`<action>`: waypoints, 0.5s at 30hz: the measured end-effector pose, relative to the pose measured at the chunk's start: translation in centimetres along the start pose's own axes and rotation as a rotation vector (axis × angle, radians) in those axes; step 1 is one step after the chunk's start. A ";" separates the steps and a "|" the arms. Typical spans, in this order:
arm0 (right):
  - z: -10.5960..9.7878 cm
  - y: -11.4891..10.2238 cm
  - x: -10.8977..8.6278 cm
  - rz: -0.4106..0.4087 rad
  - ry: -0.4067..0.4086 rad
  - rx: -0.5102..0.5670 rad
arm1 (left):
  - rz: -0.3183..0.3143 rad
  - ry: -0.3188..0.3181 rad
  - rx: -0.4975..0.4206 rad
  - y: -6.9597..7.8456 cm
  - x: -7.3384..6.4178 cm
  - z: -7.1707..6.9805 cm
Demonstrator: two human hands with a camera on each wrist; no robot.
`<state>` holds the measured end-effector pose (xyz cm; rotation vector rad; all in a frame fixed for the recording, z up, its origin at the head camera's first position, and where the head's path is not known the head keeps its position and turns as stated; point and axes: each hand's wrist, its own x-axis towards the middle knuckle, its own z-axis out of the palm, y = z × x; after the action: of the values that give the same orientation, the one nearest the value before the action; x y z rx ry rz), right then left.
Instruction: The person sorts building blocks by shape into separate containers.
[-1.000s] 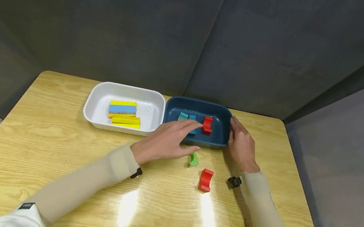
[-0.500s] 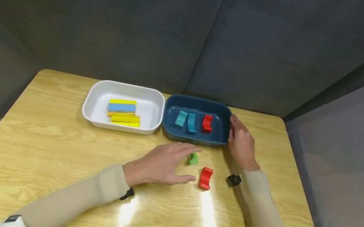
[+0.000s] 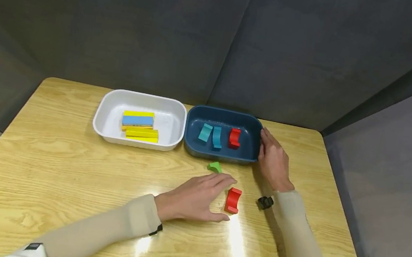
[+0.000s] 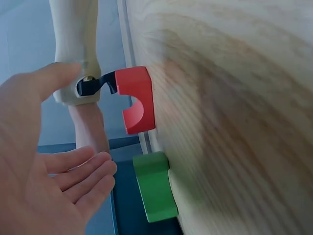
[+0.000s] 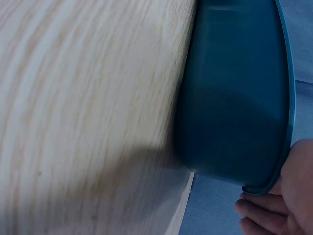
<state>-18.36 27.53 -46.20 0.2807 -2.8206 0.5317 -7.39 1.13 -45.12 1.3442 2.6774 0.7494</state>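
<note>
My left hand (image 3: 195,198) spreads its thumb and fingers beside a red arch-shaped block (image 3: 233,201) on the table; in the left wrist view a gap shows between the hand and that block (image 4: 138,98). Just beyond the fingers lies a green block (image 3: 215,166) with a curved cut-out, close to the front of the dark blue bin (image 3: 222,155). Against the bin's right end rests my right hand (image 3: 275,165), its fingers extended along the outside; the right wrist view shows fingers (image 5: 264,215) at the rim.
Inside the dark blue bin lie two teal curved blocks (image 3: 216,138) and a red arch block (image 3: 234,138). A white bin (image 3: 170,117) adjoins it on the left, holding yellow blocks (image 3: 141,134) and a blue one (image 3: 138,120). A dark partition (image 3: 144,31) stands behind the table.
My left hand has come back from over the dark blue bin, past the green block, to the red block on the table. The green block has shifted and turned. My right hand stays put.
</note>
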 end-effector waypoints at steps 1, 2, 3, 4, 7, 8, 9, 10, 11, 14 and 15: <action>0.0 0.0 0.0 0.001 0.002 0.000 | 0.003 -0.010 0.015 0.1 0.2 0.2; 0.0 0.1 -0.1 0.001 0.003 0.001 | 0.006 -0.017 0.031 0.3 0.4 0.5; -0.1 0.1 -0.1 0.001 0.004 0.002 | 0.010 -0.024 0.049 0.4 0.6 0.7; -0.1 0.1 -0.1 0.001 0.006 0.003 | 0.015 -0.031 0.065 0.6 0.8 1.0; 0.0 0.2 -0.1 -0.002 0.011 0.006 | 0.032 -0.045 0.112 1.0 1.4 1.6; 0.0 0.1 -0.1 -0.002 0.012 0.006 | 0.039 -0.049 0.128 1.0 1.5 1.8; 0.0 0.1 -0.1 -0.001 0.013 0.006 | 0.045 -0.056 0.143 1.0 1.7 2.0; 0.0 0.1 -0.1 -0.001 0.014 0.007 | 0.051 -0.062 0.155 1.1 1.9 2.1; 0.0 0.1 -0.1 -0.001 0.015 0.008 | 0.056 -0.068 0.169 1.1 2.0 2.3; 0.0 0.1 0.0 -0.006 0.021 0.006 | 0.062 -0.089 0.199 1.1 2.5 2.6; 0.0 0.1 0.0 -0.009 0.024 0.004 | 0.062 -0.094 0.206 1.2 2.6 2.7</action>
<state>-18.39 27.63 -46.24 0.2858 -2.7939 0.5357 -7.43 4.75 -46.52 1.4723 2.7100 0.4120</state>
